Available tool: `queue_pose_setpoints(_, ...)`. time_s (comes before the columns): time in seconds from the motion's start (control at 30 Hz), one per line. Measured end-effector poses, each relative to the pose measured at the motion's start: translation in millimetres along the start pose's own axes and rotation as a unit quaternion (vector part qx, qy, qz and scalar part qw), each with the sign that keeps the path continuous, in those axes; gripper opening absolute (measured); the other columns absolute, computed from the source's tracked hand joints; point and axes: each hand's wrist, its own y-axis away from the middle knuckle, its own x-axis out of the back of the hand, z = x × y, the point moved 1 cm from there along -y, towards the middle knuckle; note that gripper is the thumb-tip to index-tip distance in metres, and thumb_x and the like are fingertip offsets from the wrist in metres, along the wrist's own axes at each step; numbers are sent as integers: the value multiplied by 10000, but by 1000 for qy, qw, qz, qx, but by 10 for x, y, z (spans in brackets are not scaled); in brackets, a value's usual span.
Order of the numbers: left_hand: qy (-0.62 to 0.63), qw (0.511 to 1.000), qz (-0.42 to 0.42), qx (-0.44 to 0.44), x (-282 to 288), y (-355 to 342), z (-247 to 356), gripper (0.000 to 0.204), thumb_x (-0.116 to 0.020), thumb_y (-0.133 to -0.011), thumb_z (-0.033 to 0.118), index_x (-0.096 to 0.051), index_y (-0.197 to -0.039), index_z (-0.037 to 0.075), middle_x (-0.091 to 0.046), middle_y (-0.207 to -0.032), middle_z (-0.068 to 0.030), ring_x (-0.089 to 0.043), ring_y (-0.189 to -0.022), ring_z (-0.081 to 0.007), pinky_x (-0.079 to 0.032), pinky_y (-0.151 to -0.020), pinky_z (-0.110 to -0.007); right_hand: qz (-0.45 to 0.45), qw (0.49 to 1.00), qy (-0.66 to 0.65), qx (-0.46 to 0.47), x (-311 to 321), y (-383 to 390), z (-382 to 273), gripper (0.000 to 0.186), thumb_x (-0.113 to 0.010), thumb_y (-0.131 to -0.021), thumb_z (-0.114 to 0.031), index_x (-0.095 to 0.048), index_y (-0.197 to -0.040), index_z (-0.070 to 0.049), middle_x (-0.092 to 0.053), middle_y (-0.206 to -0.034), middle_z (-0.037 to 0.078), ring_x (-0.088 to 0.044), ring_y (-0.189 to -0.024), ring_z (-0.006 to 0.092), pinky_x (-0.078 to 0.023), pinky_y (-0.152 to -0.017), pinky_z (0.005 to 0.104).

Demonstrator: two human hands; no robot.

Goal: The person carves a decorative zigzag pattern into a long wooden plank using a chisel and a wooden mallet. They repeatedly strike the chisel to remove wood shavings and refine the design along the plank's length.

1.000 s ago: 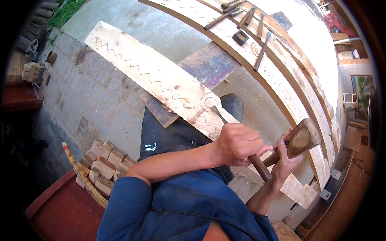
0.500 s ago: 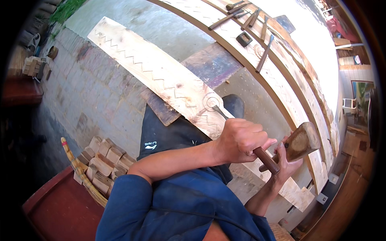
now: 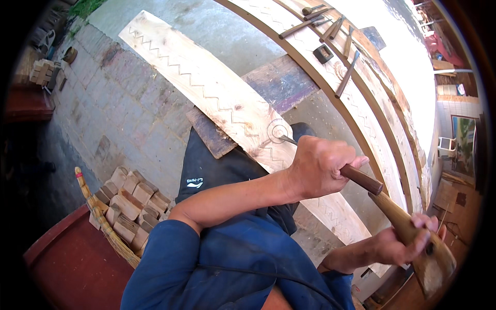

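Note:
A long pale board lies slantwise over my lap, bearing zigzag lines and a spiral-like ring near my left hand. My left hand is wrapped around the brown wooden handle of a chisel. Its metal blade leans low, the tip at the ring. Out at the lower right, my right hand grips a worn wooden mallet. The mallet's narrow end points toward the butt of the chisel handle; whether they touch I cannot tell.
Beyond the board, long marked planks hold several wood-handled chisels and a small black box-like object. A basket of wooden blocks stands at my left, on a red surface. Dark boards lie under the workpiece.
My right hand has swung right and toward me with the mallet, which has turned. The left hand and chisel sit slightly farther up and right, the tip still at the ring. The view shifted slightly.

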Motion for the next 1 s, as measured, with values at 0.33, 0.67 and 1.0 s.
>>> queue_pose_setpoints(0.33, 9, 1000, 4, -4, 25, 61, 14, 480, -840, -924, 193, -496, -609, 84, -448, -565, -111, -466, -457, -309, -348, -442, -409, -112, 934, 336, 42, 4, 267, 209, 556, -770, -905, 113, -539, -1410, 91, -716, -1250, 206, -689, -1176, 275, -624, -1029, 443)
queue_pose_setpoints(0.67, 8, 999, 15, 33, 79, -65, 10, 491, -809, -966, 205, -491, -614, 80, -481, -569, -114, -492, -473, -319, -366, -455, -411, -36, 997, -1, 66, 308, -340, -104, 531, -822, -932, -182, -553, -1331, 44, -606, -1127, 132, -586, -896, 204, -491, -774, 360)
queue_pose_setpoints(1.0, 1, 999, 41, 1, 77, 13, 1, 489, -824, -961, 217, -490, -633, 75, -456, -588, -117, -476, -467, -295, -353, -442, -396, -227, 888, 380, 124, -47, 168, 184, 415, -861, -902, -35, -721, -1289, 20, -779, -1217, 135, -741, -1080, 276, -573, -1009, 453)
